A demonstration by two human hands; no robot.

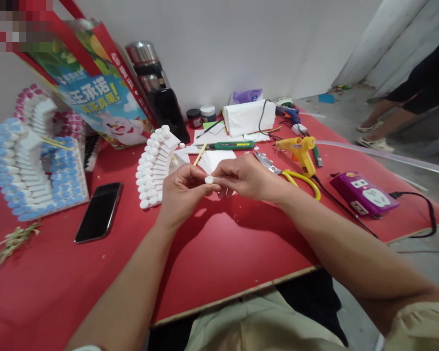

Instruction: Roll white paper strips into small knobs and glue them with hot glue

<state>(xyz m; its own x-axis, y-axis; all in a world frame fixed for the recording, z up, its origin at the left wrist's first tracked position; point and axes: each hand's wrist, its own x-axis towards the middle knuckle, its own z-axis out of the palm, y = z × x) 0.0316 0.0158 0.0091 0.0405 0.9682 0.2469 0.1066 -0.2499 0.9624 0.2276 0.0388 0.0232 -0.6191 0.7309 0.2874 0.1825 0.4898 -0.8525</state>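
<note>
Both hands meet above the middle of the red table [205, 263]. My left hand [181, 192] is closed, its thumb and fingertips pinching a small white round piece [209, 180], soft-looking like cotton. My right hand [243, 178] pinches at the same piece from the other side, fingers closed. What its fingertips cover is hidden. Just left of them a curved white model [149, 175] stands, edged with rows of similar white round pieces. White card strips [207, 163] fan out behind the hands, with a thin yellow stick [200, 154] near them.
A green cutter [230, 146], yellow-handled scissors [302, 181], a yellow glue gun [298, 152] and a purple power socket [365, 193] lie right. Left are a phone [98, 212], a blue-and-white model [18, 170] and a printed bag [106, 102]. A person's legs [402, 107] show at right.
</note>
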